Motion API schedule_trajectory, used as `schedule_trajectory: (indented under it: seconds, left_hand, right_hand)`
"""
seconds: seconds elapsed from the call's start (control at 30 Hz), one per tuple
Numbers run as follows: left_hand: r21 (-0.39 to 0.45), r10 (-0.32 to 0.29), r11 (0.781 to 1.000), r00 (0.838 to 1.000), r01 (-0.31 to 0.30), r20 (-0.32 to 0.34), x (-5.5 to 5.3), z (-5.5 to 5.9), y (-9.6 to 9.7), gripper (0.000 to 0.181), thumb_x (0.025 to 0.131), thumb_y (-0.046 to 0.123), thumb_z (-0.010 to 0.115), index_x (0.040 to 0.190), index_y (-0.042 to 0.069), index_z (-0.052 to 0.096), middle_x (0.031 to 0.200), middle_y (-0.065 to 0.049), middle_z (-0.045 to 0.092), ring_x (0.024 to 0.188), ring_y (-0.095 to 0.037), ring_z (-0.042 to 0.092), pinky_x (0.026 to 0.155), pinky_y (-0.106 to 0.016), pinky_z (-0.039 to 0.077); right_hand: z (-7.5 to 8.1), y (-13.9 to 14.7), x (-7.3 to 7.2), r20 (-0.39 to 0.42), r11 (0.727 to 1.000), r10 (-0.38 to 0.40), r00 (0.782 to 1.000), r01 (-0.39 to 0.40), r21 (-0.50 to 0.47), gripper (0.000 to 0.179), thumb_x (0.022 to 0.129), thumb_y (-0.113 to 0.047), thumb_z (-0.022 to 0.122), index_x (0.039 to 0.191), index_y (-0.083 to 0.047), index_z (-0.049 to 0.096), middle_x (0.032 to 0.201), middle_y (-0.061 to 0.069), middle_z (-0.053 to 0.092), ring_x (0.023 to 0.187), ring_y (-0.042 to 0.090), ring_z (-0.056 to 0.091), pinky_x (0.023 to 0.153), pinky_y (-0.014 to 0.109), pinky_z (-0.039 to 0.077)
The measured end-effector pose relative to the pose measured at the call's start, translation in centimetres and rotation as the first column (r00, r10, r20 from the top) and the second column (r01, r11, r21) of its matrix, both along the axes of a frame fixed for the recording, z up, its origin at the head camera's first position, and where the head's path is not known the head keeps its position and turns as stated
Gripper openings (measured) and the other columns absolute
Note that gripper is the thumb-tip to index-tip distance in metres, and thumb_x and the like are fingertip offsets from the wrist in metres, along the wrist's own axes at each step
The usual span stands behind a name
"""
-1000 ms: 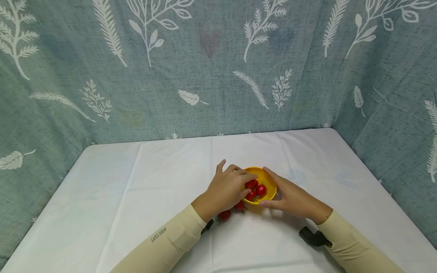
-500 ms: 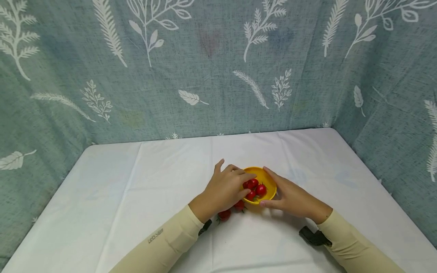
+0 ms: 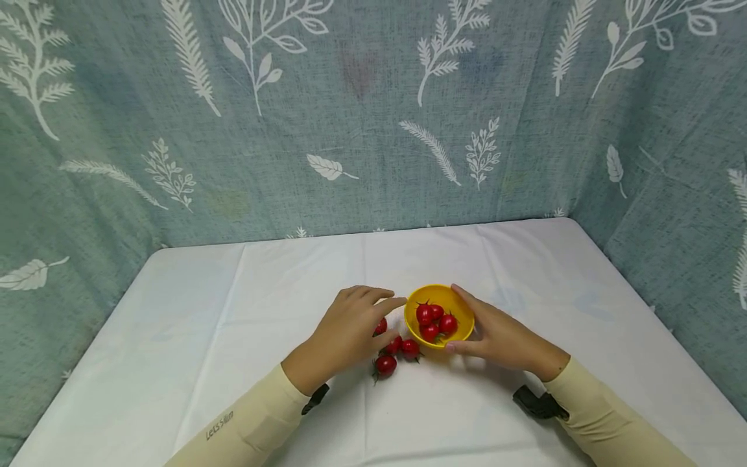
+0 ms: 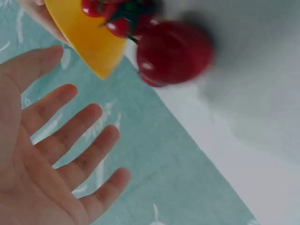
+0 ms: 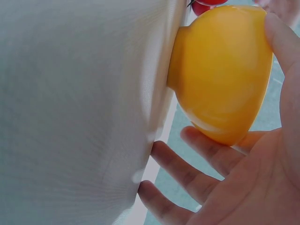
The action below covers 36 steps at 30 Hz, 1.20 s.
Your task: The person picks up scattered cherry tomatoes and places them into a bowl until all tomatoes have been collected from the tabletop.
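Observation:
A small yellow bowl [image 3: 439, 295] stands on the white cloth with several cherry tomatoes [image 3: 447, 324] inside, red with green stems. My right hand [image 3: 504, 334] holds its right side, thumb at the near rim and a finger at the far rim. In the right wrist view the thumb and index finger span the bowl [image 5: 220, 70], and the other fingers spread near the cloth. My left hand [image 3: 341, 334] hovers left of the bowl, over several loose cherry tomatoes [image 3: 385, 366]. Nothing is in its fingers, which look spread in the left wrist view; it partly hides one tomato.
A white cloth [image 3: 262, 311] covers the table. Grey-green fabric [image 3: 362, 143] with white leaf prints hangs behind it and along both sides. Dark wrist straps show under both cream sleeves [image 3: 239, 428].
My left hand has drawn back leftward from over the bowl, uncovering tomatoes in it and on the cloth. One more tomato shows in the bowl. The right hand stays at the bowl.

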<state>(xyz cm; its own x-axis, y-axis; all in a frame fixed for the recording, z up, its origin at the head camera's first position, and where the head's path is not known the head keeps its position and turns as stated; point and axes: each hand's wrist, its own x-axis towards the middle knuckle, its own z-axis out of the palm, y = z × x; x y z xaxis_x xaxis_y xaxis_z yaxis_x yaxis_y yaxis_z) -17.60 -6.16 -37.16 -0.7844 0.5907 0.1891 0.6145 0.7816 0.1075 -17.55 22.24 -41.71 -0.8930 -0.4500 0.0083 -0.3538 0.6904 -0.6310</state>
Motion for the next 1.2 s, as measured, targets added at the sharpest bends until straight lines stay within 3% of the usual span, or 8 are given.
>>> schedule_trajectory:
  seconds: [0.23, 0.53, 1.2]
  left_hand:
    - [-0.079, 0.057, 0.995, 0.998, -0.054, 0.027, 0.6, -0.9, -2.8, 0.058, 0.086, 0.043, 0.076, 0.139, 0.028, 0.059, 0.142, 0.000, 0.060, 0.131, -0.025, 0.055, 0.113, -0.056, 0.036]
    - [-0.119, 0.107, 0.987, 0.994, -0.104, 0.015, 1.5, -1.9, -4.8, 0.058, 0.083, 0.046, 0.079, 0.135, 0.028, 0.063, 0.139, -0.001, 0.061, 0.129, -0.024, 0.056, 0.112, -0.059, 0.034]
    - [-0.129, 0.086, 0.988, 0.996, -0.089, -0.024, 1.3, -3.0, -5.1, 0.043, 0.080, 0.040, 0.083, 0.120, 0.031, 0.073, 0.134, 0.000, 0.065, 0.124, -0.025, 0.059, 0.110, -0.064, 0.035]
  right_hand:
    - [0.1, -0.1, 0.1, 0.010, 1.000, -0.010, 1.000, 0.010, 0.011, 0.108, 0.083, -0.056, 0.075, 0.160, -0.007, 0.018, 0.164, 0.016, 0.028, 0.148, 0.038, 0.034, 0.116, 0.058, 0.032]
    - [-0.1, -0.1, 0.1, -0.012, 1.000, -0.002, 1.000, 0.002, 0.011, 0.107, 0.083, -0.057, 0.074, 0.160, -0.006, 0.019, 0.163, 0.017, 0.029, 0.147, 0.038, 0.036, 0.116, 0.057, 0.033]
    - [-0.1, 0.0, 0.0, -0.003, 1.000, -0.010, 1.000, 0.010, 0.012, 0.108, 0.083, -0.058, 0.074, 0.160, -0.007, 0.019, 0.163, 0.016, 0.030, 0.147, 0.038, 0.036, 0.115, 0.058, 0.034]
